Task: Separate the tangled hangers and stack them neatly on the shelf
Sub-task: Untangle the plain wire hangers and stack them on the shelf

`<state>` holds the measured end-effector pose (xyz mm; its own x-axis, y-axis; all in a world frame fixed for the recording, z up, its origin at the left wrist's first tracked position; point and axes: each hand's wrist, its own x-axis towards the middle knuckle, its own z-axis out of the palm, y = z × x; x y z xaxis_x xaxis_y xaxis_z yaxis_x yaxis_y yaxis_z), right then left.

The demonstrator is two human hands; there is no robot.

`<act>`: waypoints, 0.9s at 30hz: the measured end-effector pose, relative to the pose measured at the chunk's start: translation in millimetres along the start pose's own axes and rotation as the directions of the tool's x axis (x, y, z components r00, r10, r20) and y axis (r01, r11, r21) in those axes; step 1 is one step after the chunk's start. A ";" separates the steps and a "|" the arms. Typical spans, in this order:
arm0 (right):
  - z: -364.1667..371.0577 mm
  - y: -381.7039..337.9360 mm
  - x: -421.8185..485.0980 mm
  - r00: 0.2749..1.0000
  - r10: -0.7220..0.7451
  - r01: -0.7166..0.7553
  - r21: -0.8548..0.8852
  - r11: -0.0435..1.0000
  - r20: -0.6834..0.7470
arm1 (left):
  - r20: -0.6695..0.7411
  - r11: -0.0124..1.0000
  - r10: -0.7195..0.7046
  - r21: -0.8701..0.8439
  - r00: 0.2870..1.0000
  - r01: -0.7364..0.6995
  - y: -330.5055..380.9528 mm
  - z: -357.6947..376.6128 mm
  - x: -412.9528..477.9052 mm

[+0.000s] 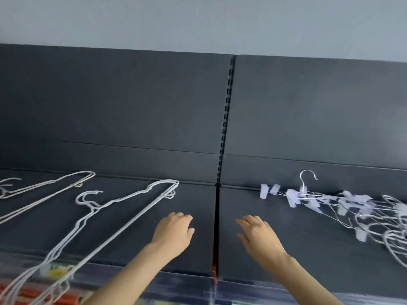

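A stack of white wire hangers [123, 201] lies on the dark shelf [136, 249], left of centre, its lower end hanging over the front edge. Another white hanger stack [44, 188] lies at the far left. A tangled heap of white clip hangers [343, 205] sits on the right shelf section. My left hand [174, 232] hovers over the shelf just right of the wire stack, fingers loosely bent, holding nothing. My right hand [257, 234] is spread over the right section, left of the tangle, empty and apart from it.
A slotted vertical upright [226, 119] and a gap divide the two shelf sections. The dark back panel [110, 106] rises behind. Colourful packaged goods [55, 298] show below the shelf's front edge.
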<state>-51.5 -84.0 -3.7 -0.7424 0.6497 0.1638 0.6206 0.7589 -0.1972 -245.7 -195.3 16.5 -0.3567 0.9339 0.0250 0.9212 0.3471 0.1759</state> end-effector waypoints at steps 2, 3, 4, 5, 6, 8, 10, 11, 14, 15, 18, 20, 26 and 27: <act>-14.2 30.1 -28.9 0.999 0.050 -0.050 0.005 0.999 -0.021 | 0.006 0.998 0.057 -0.022 0.998 -0.057 43.7 8.6 2.4; -20.4 44.5 -42.5 0.997 0.068 -0.068 0.003 0.998 -0.030 | 0.006 0.996 0.082 -0.032 0.997 -0.082 65.1 12.2 3.3; -27.3 58.8 -55.8 0.996 0.088 -0.088 -0.005 0.996 -0.032 | 0.007 0.994 0.105 -0.040 0.994 -0.105 86.7 15.9 3.8; -34.3 72.7 -68.9 0.993 0.113 -0.113 -0.014 0.993 -0.023 | 0.011 0.991 0.127 -0.046 0.992 -0.127 107.7 19.7 3.9; -41.2 86.0 -81.4 0.990 0.139 -0.139 -0.026 0.990 -0.018 | 0.015 0.988 0.150 -0.051 0.989 -0.149 127.5 23.4 3.8; -55.0 111.5 -105.9 0.979 0.203 -0.204 -0.028 0.979 -0.018 | 0.024 0.978 0.200 -0.062 0.980 -0.198 164.2 30.0 4.8; -68.1 134.3 -128.8 0.964 0.264 -0.265 -0.033 0.964 -0.027 | 0.034 0.968 0.244 -0.063 0.969 -0.242 196.2 34.3 7.6; -74.5 145.7 -139.4 0.956 0.292 -0.293 -0.029 0.956 -0.042 | 0.035 0.962 0.268 -0.062 0.963 -0.265 211.6 35.6 10.3; -93.5 176.0 -166.0 0.926 0.364 -0.367 -0.015 0.930 -0.094 | 0.023 0.938 0.341 -0.081 0.940 -0.338 256.6 36.8 21.3; -99.3 185.0 -173.8 0.915 0.390 -0.393 -0.013 0.919 -0.108 | 0.014 0.928 0.365 -0.090 0.931 -0.362 271.4 36.8 25.4; -111.2 209.4 -194.3 0.875 0.461 -0.465 0.014 0.885 -0.148 | -0.018 0.894 0.432 -0.125 0.902 -0.430 313.8 38.7 37.6; -115.5 225.7 -204.2 0.851 0.497 -0.498 0.039 0.866 -0.169 | -0.033 0.871 0.467 -0.154 0.884 -0.466 338.6 42.5 45.4; -130.2 283.8 -214.6 0.797 0.574 -0.575 0.056 0.817 -0.191 | -0.059 0.816 0.535 -0.221 0.843 -0.534 396.6 58.3 82.0; -131.7 295.0 -214.6 0.788 0.585 -0.587 0.054 0.808 -0.191 | -0.067 0.810 0.537 -0.236 0.841 -0.536 405.0 60.0 90.1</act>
<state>324.1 6.4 30.3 -0.1735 0.9646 0.1986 0.9236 0.2294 -0.3073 104.6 34.6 31.0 0.1839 0.9660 0.1818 0.9011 -0.2396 0.3615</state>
